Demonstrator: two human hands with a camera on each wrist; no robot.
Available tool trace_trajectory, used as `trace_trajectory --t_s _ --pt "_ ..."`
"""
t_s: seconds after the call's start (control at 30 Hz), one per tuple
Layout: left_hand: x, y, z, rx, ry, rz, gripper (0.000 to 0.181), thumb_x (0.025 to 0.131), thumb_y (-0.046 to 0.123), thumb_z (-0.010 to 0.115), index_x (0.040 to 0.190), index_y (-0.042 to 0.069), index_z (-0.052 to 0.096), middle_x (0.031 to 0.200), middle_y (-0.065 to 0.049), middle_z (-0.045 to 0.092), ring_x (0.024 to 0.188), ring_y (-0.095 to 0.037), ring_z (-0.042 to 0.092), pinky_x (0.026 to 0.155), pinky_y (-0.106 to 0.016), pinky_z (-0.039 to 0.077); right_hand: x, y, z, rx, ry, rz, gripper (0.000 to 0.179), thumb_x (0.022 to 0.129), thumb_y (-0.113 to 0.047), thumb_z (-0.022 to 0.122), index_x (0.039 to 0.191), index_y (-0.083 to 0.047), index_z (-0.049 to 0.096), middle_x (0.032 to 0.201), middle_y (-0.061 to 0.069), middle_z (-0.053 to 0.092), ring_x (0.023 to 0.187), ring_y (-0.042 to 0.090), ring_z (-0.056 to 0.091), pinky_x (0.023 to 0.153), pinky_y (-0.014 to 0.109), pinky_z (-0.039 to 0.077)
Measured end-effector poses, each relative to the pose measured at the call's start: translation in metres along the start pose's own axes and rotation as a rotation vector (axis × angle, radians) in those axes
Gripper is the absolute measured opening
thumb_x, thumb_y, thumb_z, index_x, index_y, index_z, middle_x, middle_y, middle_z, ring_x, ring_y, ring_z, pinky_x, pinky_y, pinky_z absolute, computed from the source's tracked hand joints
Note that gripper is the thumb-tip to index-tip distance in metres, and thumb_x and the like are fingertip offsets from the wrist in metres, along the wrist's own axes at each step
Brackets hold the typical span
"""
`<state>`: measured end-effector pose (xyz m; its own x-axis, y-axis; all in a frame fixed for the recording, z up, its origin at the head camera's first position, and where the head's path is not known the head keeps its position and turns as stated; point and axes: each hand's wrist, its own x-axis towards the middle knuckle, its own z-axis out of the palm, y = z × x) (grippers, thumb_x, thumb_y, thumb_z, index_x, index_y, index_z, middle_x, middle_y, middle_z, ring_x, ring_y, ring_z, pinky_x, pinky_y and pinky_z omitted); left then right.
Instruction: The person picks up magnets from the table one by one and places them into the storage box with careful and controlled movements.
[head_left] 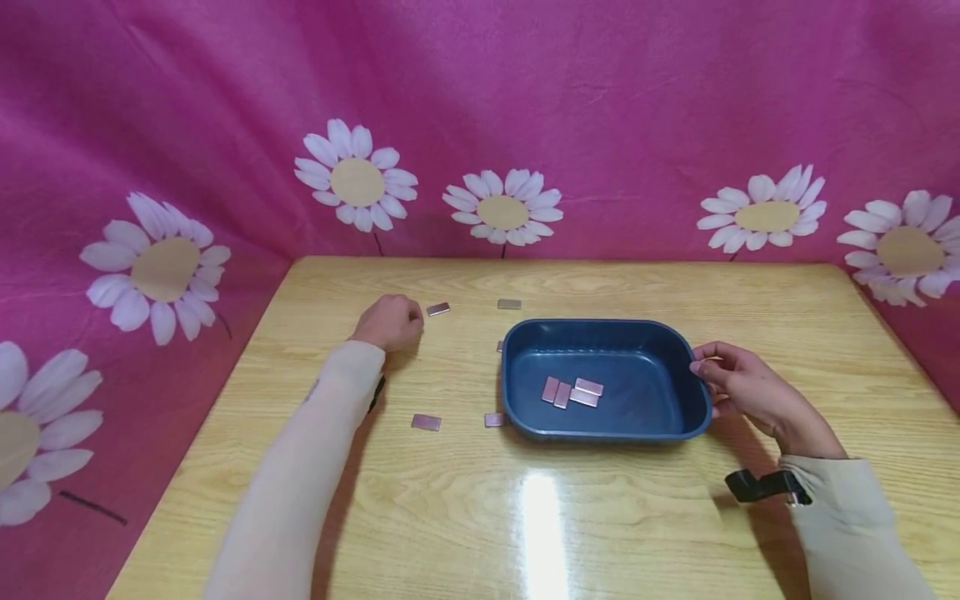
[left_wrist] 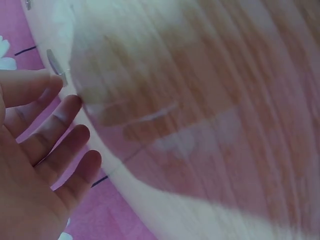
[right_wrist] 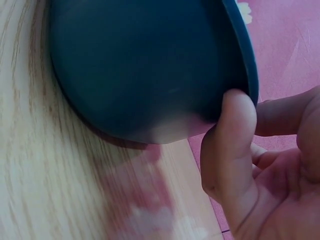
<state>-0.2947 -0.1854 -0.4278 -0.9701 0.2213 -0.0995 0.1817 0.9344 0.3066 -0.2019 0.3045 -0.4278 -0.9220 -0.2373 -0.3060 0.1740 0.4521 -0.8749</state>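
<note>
A dark blue rectangular tub (head_left: 607, 436) with rounded corners sits on the table. Its right-end rim is pinched by my right hand (head_left: 750, 392); in the right wrist view a fingertip (right_wrist: 238, 107) presses the tub's wall. Several small flat rectangular pieces (head_left: 588, 387), pinkish with shiny edges, lie inside on its floor. My left hand (head_left: 390, 322) is over the table's far left part, fingers loosely bent and nothing visible in them. Just right of its fingertips lies another shiny piece (head_left: 438, 309), also seen beyond them in the left wrist view.
More flat pieces lie on the wood: a greyish tile (head_left: 509, 304) at the back, a pink tile (head_left: 426, 422) nearer me, and a tile (head_left: 495, 420) against the tub's left side. Another tile (head_left: 500, 346) peeks out behind the tub. A pink flowered cloth (head_left: 630, 125) hangs behind.
</note>
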Motion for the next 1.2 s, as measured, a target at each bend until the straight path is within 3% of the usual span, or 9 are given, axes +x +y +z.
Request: trace_trajectory --t_s 0.23,0.37,0.57,1.2 --pt "0.01 -0.001 0.001 -0.021 -0.003 -0.067 0.024 0.094 0.017 0.05 0.098 0.011 0.073 0.105 -0.008 0.069 0.094 -0.022 0.057 0.082 -0.037 0.049 0.0 0.0 0.0 0.008 -0.005 0.004 0.03 0.107 -0.018 0.04 0.125 0.005 0.038 0.079 -0.005 0.051 0.066 0.007 0.055 0.059 0.027 0.057" --pt "0.014 0.002 -0.001 -0.022 -0.02 -0.089 0.026 0.095 0.018 0.049 0.103 0.011 0.072 0.111 -0.008 0.069 0.1 -0.023 0.059 0.086 -0.04 0.05 0.0 -0.001 0.001 0.01 -0.004 0.005 0.031 0.107 -0.018 0.04 0.126 0.006 0.038 0.081 -0.004 0.051 0.067 0.007 0.056 0.06 0.028 0.058" --pt "0.015 0.007 -0.001 0.0 -0.018 -0.085 0.029 0.095 0.017 0.05 0.114 0.009 0.071 0.121 -0.012 0.062 0.11 -0.028 0.058 0.095 -0.046 0.051 0.001 -0.003 0.002 0.027 -0.002 0.015 0.03 0.106 -0.018 0.043 0.125 0.005 0.04 0.083 -0.005 0.053 0.068 0.008 0.058 0.06 0.029 0.059" --pt "0.026 0.011 0.013 0.072 0.043 -0.073 0.031 0.094 0.018 0.051 0.115 0.009 0.071 0.116 -0.015 0.062 0.107 -0.032 0.061 0.09 -0.046 0.054 0.0 -0.001 0.0 0.012 -0.008 0.016 0.032 0.107 -0.018 0.04 0.128 0.006 0.038 0.083 -0.002 0.05 0.068 0.009 0.056 0.061 0.028 0.059"
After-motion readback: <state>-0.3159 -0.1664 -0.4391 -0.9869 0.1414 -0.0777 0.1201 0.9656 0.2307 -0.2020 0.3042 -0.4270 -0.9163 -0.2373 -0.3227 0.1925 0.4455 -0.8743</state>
